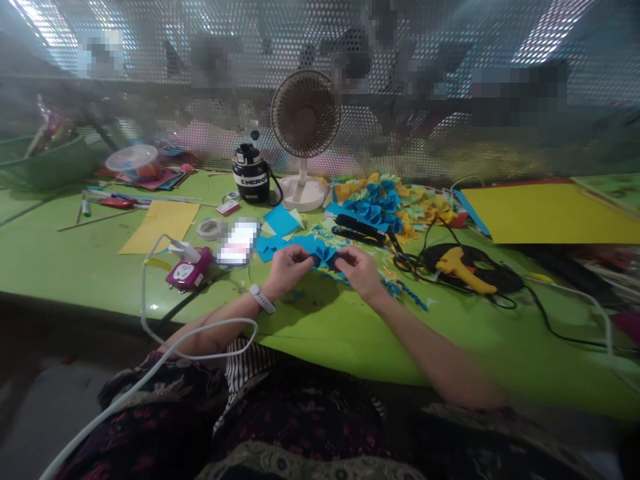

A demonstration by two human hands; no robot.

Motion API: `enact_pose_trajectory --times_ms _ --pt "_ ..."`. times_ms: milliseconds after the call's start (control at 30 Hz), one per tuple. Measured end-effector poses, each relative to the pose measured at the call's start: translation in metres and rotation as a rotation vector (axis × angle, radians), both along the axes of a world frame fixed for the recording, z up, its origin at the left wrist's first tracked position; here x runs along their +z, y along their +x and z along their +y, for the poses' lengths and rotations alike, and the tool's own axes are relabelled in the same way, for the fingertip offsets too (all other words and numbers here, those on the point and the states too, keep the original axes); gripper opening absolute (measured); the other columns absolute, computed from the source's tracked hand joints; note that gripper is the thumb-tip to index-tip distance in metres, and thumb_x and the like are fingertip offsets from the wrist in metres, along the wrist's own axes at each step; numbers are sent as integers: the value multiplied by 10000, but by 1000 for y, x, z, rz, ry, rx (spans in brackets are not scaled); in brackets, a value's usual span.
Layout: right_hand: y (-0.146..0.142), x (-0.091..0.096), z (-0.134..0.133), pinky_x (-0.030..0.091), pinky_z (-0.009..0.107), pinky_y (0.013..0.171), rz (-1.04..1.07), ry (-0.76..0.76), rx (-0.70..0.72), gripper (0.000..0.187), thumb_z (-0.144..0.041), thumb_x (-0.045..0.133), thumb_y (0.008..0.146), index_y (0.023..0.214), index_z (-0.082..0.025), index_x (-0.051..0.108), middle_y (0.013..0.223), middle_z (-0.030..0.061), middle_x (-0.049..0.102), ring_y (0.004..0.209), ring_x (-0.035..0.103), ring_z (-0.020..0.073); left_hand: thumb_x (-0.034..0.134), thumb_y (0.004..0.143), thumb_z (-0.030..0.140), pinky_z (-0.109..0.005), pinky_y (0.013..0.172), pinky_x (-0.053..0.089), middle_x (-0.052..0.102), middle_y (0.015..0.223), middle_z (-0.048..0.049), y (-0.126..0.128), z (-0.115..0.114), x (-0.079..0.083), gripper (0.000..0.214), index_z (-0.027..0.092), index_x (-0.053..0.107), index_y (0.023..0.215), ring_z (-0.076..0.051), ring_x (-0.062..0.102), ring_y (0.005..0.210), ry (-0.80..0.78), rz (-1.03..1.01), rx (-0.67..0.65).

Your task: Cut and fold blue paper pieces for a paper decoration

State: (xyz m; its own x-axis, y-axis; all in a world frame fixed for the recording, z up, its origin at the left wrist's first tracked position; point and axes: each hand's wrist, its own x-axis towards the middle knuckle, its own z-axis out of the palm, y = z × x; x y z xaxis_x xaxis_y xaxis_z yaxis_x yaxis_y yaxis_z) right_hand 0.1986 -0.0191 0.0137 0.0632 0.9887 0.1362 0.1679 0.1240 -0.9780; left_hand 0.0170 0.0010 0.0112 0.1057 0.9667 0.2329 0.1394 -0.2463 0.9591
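1. Rear left corner of the green tabletop [320, 333]: a green plastic basket [45, 167] stands beside a clear lidded tub [133, 160], which rests on a stack of coloured paper [145, 179].
2. Left section, near the front edge: a yellow card sheet [159, 227] lies flat. A magenta power socket [189, 268] sits to its right, with a white cable [147, 293] running off over the front edge.
3. Centre-left: a roll of tape [210, 229] lies just beside a smartphone [239, 241], whose screen is blurred. A black insulated bottle [250, 175] stands near the rear edge.
4. Centre: the left hand [287, 270], wearing a white-strapped watch [263, 299], and the right hand [360, 272] are both closed in a pinch grasp on a pleated blue paper piece [323, 255], which is held just above the tabletop between them. A flat blue paper sheet [280, 220] lies just beyond the left hand. A white fan [305, 127] stands at the rear edge.
5. Centre-right: a heap of blue, yellow and green paper flowers [375, 200] lies near the rear edge. A black stapler-like tool [357, 228] lies against its front, and black-handled scissors [405, 261] lie just to the right.
6. Right section: a yellow glue gun [465, 272] rests on a black coiled cord [445, 257]. A large yellow card sheet [550, 213] lies at the rear right corner.
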Motion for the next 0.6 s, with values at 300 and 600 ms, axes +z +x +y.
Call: enact_pose_trajectory --times_ms 300,600 --pt "2 -1 2 519 323 630 23 -15 51 262 -440 720 660 734 -195 665 654 12 661 593 626 168 672 743 214 -319 839 565 749 1022 -74 -4 4 -2 232 182 772 950 -200 687 962 89 -72 -191" --pt "-2 6 -2 547 321 647 78 -88 50 245 -417 741 626 710 -198 672 650 3 669 583 619 149 690 719 217 -359 877 559 771 925 -51 -3 6 -8 190 190 784 881 -204 697 901 -8 -140 -206"
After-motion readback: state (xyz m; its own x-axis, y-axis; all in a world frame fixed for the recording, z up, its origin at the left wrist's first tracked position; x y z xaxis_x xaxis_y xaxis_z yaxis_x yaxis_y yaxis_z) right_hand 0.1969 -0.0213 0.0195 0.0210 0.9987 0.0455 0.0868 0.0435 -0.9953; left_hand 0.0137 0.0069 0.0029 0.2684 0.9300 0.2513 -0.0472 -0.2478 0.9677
